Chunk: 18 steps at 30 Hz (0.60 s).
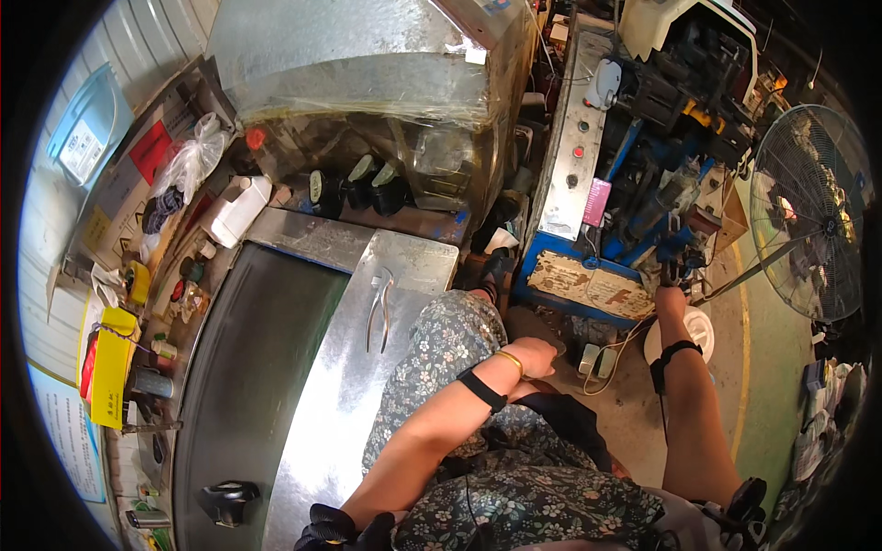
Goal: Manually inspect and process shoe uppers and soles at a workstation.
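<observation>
My left hand [533,357] is over my lap, its fingers curled in; whatever they hold, if anything, is too small to make out. My right hand [672,299] reaches forward to the front corner of a blue machine [551,266]. Its fingers close around a dark part there that I cannot make out. To the left of my knees, silver pliers [371,323] lie on a bare metal plate [413,260]. A glossy black moulded part [228,502] lies on the dark conveyor belt [248,367]. Several similar black parts [389,190] stand on the ledge beyond the belt.
On the right stands a large round fan [808,211]. A white round lid or bucket [696,332] is by my right forearm, with a pale cable [617,354] on the floor. Along the left wall are a white jug [236,209], a yellow box [114,367] and a plastic bag [197,156].
</observation>
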{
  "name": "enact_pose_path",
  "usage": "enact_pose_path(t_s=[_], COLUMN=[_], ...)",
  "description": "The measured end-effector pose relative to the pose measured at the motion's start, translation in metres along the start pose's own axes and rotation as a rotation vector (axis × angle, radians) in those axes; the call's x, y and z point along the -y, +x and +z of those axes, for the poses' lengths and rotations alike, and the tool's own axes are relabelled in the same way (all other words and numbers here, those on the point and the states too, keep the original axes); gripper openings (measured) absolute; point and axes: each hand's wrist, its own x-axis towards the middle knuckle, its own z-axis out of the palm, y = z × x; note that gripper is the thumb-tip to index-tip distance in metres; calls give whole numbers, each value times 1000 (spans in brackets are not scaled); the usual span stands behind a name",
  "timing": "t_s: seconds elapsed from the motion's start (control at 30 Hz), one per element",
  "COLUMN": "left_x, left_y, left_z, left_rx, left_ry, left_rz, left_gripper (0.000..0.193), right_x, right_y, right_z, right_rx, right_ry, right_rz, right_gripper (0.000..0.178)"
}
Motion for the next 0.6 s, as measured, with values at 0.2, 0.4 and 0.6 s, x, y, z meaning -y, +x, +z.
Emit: enact_pose_path(t_s=[0.2, 0.4, 0.6], left_x=[-2, 1, 0], left_y=[-2, -2, -1], left_z=[-4, -1, 0], left_rx=[2, -4, -11], left_ry=[6, 14, 4], left_rz=[10, 19, 24], left_gripper=[44, 43, 44], right_x=[-6, 0, -2], right_y=[5, -3, -3], right_z=[4, -1, -2], right_rx=[43, 26, -1], right_ry=[-70, -20, -15], right_rz=[-47, -64, -56], right_gripper=[48, 48, 50])
